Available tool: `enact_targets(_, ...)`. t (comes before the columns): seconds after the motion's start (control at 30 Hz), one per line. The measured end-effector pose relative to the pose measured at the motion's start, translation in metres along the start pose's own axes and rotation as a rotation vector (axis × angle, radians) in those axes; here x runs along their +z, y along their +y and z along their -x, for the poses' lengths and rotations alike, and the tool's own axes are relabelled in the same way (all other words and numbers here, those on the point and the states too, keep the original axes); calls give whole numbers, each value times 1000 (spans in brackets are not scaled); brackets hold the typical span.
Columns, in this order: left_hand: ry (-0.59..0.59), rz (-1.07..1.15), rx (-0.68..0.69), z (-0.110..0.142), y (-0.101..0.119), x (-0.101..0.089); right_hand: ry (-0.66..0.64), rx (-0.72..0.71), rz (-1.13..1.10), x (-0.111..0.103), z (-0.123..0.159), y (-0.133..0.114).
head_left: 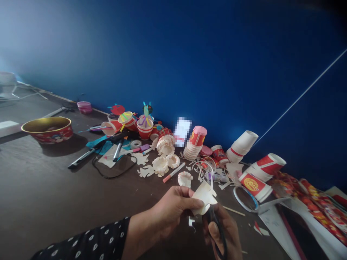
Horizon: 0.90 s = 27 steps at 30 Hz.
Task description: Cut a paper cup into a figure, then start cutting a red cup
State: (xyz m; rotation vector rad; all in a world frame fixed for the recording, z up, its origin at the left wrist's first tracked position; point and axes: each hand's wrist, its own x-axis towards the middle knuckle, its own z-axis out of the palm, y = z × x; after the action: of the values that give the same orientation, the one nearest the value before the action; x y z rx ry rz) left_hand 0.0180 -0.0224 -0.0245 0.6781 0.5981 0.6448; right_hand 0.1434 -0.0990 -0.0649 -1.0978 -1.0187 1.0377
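Observation:
Between thumb and fingers, my left hand [176, 206] pinches a piece of white paper [202, 195] with a partly cut, curvy edge. My right hand [226, 229] is wrapped round the black handles of a pair of scissors [217, 224] at the paper's lower right side. The scissors' blades are mostly hidden by the paper and my fingers. Just below the paper, a small white curled scrap [191, 223] shows against the dark table [121, 202]. Beyond my hands lie a scalloped white paper piece [185, 179] and an orange-and-white marker [174, 172].
Behind are stacked paper cups [193, 144], more cups [241, 148] leaning right, and decorated cups [145, 128]. A red-and-gold bowl [48, 130] stands left. Pens [118, 151] and paper scraps [146, 170] lie mid-table. At right are a headband-like ring [245, 198] and a dark phone-like slab [300, 231].

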Motion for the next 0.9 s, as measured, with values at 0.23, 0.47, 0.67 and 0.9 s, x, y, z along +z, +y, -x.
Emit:
enact_targets(0.23, 15, 6, -15, 2, -1, 1, 10, 10, 16, 1, 1, 0)
enact_targets(0.47, 11, 30, -30, 3, -3, 2, 25, -15, 35, 1, 3, 0)
enact_targets(0.67, 6, 38, -31, 1, -4, 2, 52, -7, 47, 4, 4, -3)
enact_targets(0.9, 20, 45, -46, 3, 1, 4, 68, -18, 48, 2, 5, -3)
